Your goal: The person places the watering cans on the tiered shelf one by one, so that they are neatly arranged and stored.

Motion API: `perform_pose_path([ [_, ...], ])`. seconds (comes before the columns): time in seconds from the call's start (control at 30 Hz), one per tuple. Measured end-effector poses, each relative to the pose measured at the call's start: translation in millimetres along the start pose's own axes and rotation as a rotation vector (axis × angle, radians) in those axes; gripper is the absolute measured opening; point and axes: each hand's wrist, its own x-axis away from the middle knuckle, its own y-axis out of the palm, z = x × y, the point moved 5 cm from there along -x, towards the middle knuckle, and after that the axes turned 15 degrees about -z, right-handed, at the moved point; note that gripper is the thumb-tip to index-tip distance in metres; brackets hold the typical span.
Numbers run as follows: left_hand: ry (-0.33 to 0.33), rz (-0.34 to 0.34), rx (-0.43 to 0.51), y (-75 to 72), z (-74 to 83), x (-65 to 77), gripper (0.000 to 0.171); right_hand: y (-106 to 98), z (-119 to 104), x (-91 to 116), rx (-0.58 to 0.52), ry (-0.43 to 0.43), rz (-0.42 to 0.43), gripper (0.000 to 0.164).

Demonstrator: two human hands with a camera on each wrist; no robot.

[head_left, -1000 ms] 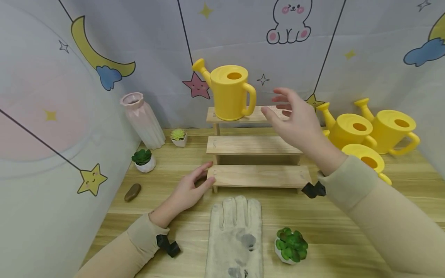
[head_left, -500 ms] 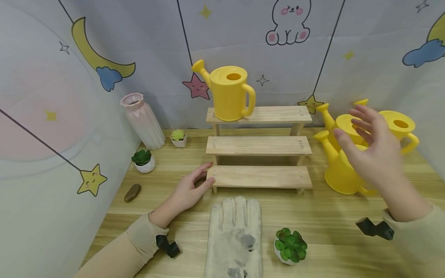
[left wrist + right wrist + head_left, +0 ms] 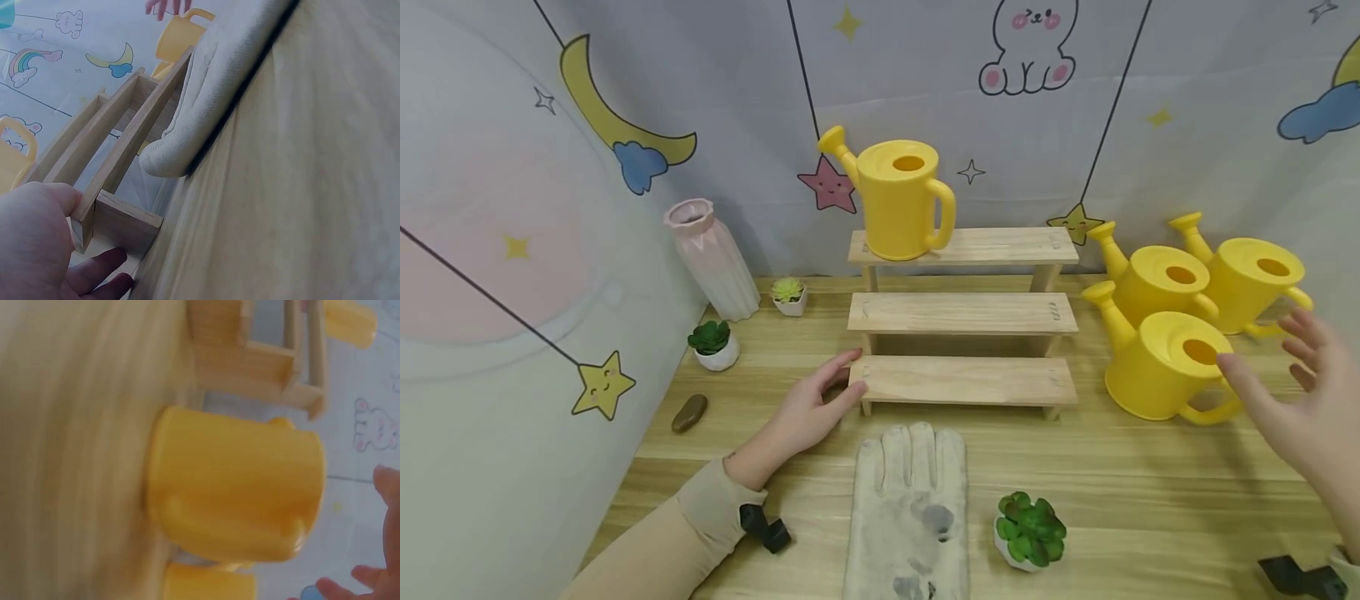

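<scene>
My left hand (image 3: 808, 410) grips the left end of the three-step wooden shelf (image 3: 962, 381) by its lowest step. In the left wrist view, the thumb lies on the step's end and the other fingers are below, beside the leg. A yellow watering can (image 3: 901, 200) stands upright on the top step, at the left, its spout pointing left. Three more stand on the table at right: a front watering can (image 3: 1165, 367), a middle watering can (image 3: 1157, 279) and a far-right watering can (image 3: 1255, 279). My right hand (image 3: 1311, 400), fingers loosely spread and holding nothing, hovers by the front can's handle.
A glove-shaped plaster piece (image 3: 910, 508) lies before the shelf, with a potted succulent (image 3: 1030, 531) to its right. At left are a pink-white vase (image 3: 715, 262), a small pale succulent (image 3: 789, 296), a dark green succulent (image 3: 715, 344) and a brown stone (image 3: 689, 412).
My right hand has moved from beside the top step rightward and down to the front watering can's handle. My left hand and the can on the top step have stayed put.
</scene>
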Motion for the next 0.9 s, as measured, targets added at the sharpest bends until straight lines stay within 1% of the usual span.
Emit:
perform_pose_path([
  [0.1, -0.006, 0.002, -0.004, -0.1, -1.2, -0.2, 0.057, 6, 19, 6, 0.009, 0.039, -0.068, 0.090],
  [0.23, -0.010, 0.002, -0.007, 0.4, -3.4, -0.8, 0.057, 16, 37, 12, -0.012, 0.096, -0.189, 0.097],
  [0.33, -0.011, 0.002, -0.007, 0.8, -4.6, -0.9, 0.057, 21, 46, 13, -0.017, 0.137, -0.270, 0.101],
  [0.43, -0.008, 0.002, -0.004, 0.9, -4.8, -0.8, 0.057, 24, 52, 14, 0.006, 0.162, -0.322, 0.104],
  [0.53, 0.002, -0.001, -0.002, 1.0, -3.4, -0.8, 0.056, 25, 56, 14, 0.041, 0.163, -0.330, 0.103],
  [0.7, 0.001, -0.005, 0.005, 0.7, -3.5, -1.3, 0.056, 25, 60, 14, 0.104, 0.144, -0.326, 0.094],
  [0.83, -0.007, -0.006, 0.002, 0.3, -3.9, -1.1, 0.056, 25, 61, 14, 0.144, 0.094, -0.316, 0.076],
  [0.9, -0.009, -0.008, 0.000, 0.2, -3.6, -0.9, 0.055, 26, 60, 14, 0.159, 0.082, -0.309, 0.066],
])
